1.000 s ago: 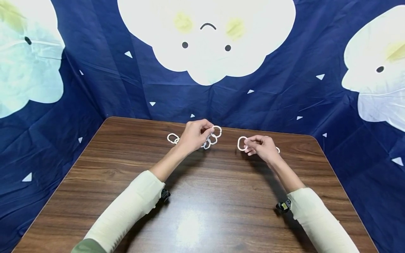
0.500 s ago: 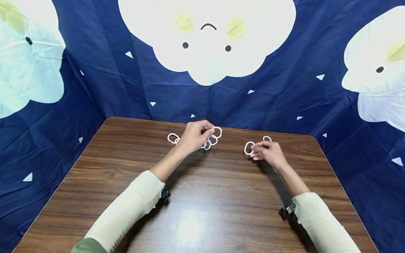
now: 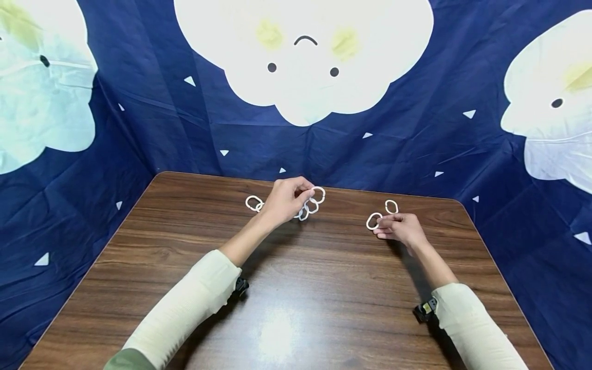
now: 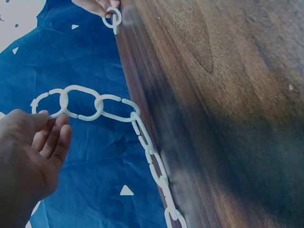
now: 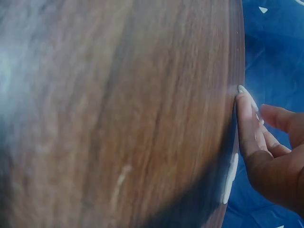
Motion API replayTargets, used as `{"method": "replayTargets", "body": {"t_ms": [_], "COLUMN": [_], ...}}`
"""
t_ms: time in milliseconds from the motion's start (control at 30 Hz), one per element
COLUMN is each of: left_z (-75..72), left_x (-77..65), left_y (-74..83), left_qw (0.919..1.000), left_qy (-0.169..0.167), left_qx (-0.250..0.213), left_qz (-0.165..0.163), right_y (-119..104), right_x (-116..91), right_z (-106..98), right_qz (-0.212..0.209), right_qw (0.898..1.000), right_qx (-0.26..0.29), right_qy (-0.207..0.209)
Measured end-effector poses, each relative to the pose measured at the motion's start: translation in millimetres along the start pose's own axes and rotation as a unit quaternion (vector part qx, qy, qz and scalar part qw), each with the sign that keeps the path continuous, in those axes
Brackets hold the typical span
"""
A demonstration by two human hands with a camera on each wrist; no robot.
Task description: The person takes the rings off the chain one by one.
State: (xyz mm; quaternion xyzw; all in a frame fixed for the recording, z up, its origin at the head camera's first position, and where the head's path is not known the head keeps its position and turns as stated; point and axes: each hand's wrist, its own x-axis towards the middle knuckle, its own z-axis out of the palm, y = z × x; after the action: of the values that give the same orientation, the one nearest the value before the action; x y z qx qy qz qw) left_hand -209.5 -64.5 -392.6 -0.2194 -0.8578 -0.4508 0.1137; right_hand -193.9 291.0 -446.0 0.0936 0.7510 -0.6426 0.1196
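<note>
My left hand (image 3: 299,195) is raised over the far middle of the wooden table (image 3: 296,288) and pinches the top of a white plastic link chain (image 3: 312,203). The chain hangs from my fingers, and its tail (image 3: 252,203) lies on the table to the left. In the left wrist view the chain (image 4: 95,107) runs from my fingertips (image 4: 52,126) down to the table edge. My right hand (image 3: 380,222) is low at the far right and pinches a single white link (image 3: 373,221) that touches the tabletop. Its fingers (image 5: 247,118) lie along that link.
Another loose white link (image 3: 391,206) lies on the table just behind my right hand. A blue cloth with white cloud faces (image 3: 305,61) hangs close round the back and both sides. The table's rounded far right corner (image 3: 455,201) is near my right hand.
My right hand has carried its link to the right and down to the tabletop, uncovering the second loose link behind it. My left hand and the chain have stayed in place.
</note>
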Motion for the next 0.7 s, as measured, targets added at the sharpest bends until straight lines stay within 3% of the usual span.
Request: {"method": "replayTargets", "body": {"t_ms": [267,700], "left_z": [-0.6,0.0], "left_x": [-0.2,-1.1], "left_y": [-0.2,1.6], "left_qw": [1.0000,0.9999], "left_qy": [0.002,0.005], "left_qx": [0.007,0.012], "left_qz": [-0.002,0.009], "right_y": [-2.0,0.1], "right_x": [0.5,5.9], "right_z": [-10.6,-20.8], "right_qz": [0.011,0.067], "right_qw": [1.000,0.997], "right_qx": [0.017,0.029], "right_qy": [0.006,0.019]}}
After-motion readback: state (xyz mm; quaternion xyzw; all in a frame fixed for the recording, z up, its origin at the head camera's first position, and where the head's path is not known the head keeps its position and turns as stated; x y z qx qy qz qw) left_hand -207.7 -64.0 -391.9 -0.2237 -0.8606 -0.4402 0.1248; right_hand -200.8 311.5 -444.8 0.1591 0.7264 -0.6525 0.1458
